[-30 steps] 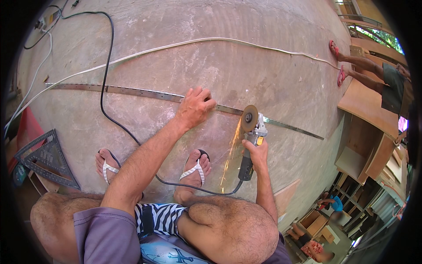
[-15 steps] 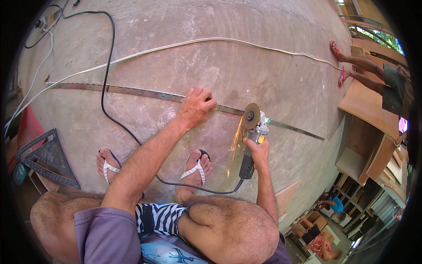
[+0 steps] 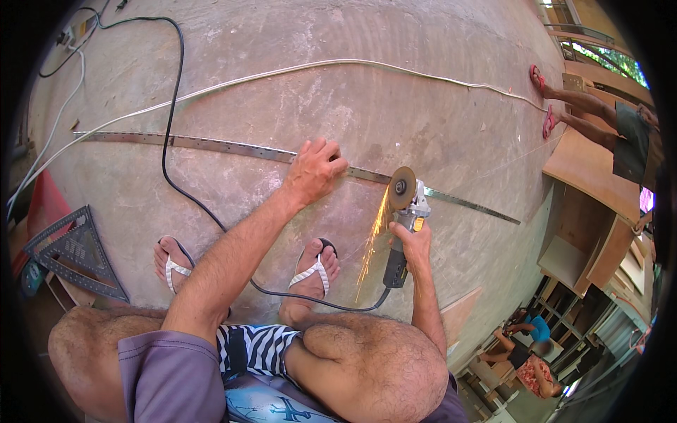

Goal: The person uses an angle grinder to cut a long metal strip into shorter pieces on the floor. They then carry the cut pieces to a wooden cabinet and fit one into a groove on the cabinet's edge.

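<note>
A long perforated metal strip (image 3: 233, 146) lies across the concrete floor. My left hand (image 3: 316, 171) is closed round it, a little right of its middle. In my right hand (image 3: 412, 242) is a grey and black angle grinder (image 3: 396, 264), held upright by its body. Its round cutting disc (image 3: 401, 187) meets the strip to the right of my left hand. Bright orange sparks (image 3: 376, 233) stream from the disc down toward my feet. The strip runs on past the disc to the right, where it thins out in view.
The grinder's black cord (image 3: 169, 127) loops over the strip and past my sandalled feet. A white cable (image 3: 282, 71) crosses the floor beyond. At left stands a dark triangular square (image 3: 77, 254). A person in red sandals (image 3: 549, 121) stands right; wooden cabinets (image 3: 592, 176) and other people are beyond.
The spark stream has grown thicker and longer. The disc has shifted very slightly. My left hand stays in place on the strip. People at the lower right have moved.
</note>
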The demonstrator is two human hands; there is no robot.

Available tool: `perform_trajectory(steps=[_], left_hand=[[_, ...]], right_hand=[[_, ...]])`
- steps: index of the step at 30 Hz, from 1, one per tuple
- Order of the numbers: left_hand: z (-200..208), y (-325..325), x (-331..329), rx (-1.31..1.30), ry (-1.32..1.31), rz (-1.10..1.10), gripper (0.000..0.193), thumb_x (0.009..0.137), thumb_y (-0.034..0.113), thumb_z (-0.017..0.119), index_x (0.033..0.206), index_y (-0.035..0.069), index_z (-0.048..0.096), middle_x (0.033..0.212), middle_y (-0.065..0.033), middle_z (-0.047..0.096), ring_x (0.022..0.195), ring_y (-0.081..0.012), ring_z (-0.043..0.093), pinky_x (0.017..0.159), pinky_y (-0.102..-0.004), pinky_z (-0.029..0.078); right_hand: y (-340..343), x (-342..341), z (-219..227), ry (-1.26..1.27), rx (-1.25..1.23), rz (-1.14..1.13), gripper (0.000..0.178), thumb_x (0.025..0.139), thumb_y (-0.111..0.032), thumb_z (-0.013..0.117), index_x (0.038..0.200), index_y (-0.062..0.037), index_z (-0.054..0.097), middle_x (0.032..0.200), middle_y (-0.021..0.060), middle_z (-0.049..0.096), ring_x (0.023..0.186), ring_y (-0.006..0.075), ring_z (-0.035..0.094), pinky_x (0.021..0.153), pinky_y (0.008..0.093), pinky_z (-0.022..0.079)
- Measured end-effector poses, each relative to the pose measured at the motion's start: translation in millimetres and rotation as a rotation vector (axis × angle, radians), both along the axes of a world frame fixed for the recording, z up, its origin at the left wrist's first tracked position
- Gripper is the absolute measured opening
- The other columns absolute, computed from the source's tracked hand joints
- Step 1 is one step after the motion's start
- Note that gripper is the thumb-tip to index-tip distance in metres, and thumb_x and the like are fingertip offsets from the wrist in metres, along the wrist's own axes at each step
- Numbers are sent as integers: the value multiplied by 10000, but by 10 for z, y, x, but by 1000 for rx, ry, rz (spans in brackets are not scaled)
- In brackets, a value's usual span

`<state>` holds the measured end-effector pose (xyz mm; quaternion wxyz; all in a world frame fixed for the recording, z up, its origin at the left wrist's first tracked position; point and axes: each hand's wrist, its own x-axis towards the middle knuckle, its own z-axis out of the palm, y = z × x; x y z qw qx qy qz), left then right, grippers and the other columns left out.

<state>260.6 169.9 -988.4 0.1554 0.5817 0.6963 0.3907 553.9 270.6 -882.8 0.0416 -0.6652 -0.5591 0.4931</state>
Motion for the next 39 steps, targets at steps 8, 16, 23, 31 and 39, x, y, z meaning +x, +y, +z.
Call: perform_trajectory(steps=[8, 16, 23, 31, 39], left_hand=[[-7, 5, 1, 4, 2, 1, 106, 912, 188, 842, 1003, 168, 790, 1017, -1, 626, 1014, -227, 601, 869, -425, 458], [-8, 4, -3, -21, -4, -12, 121, 917, 215, 846, 1012, 169, 788, 1017, 0, 626, 1011, -224, 600, 861, -423, 452], [-7, 5, -6, 6, 6, -4, 116, 923, 214, 844, 1014, 168, 790, 1018, 1, 629, 1009, -224, 600, 865, -422, 452], [0, 2, 2, -6, -3, 0, 125, 909, 220, 855, 1006, 174, 791, 1010, 5, 627, 1006, -223, 601, 868, -423, 453], [-10, 4, 7, 17, -5, 11, 126, 901, 222, 861, 993, 176, 788, 1006, 8, 624, 1003, -224, 600, 866, -422, 453]], right_hand=[[56, -1, -52, 12, 25, 21, 491, 853, -141, 874, 1252, 10, 632, 971, 80, 729, 684, 167, 697, 628, 352, 588], [51, -27, 10, 6, -34, -10, 474, 861, -128, 869, 1244, 17, 631, 979, 90, 741, 694, 178, 719, 637, 351, 597], [37, 3, -30, -13, -2, -1, 488, 848, -122, 871, 1253, 20, 638, 988, 89, 748, 682, 168, 700, 631, 347, 584], [88, -32, -19, -40, -17, -4, 493, 851, -126, 870, 1263, 7, 633, 967, 83, 754, 673, 169, 707, 623, 350, 577], [79, 15, -77, 17, 7, 1, 465, 869, -137, 871, 1248, 12, 646, 935, 78, 746, 666, 169, 715, 601, 347, 579]])
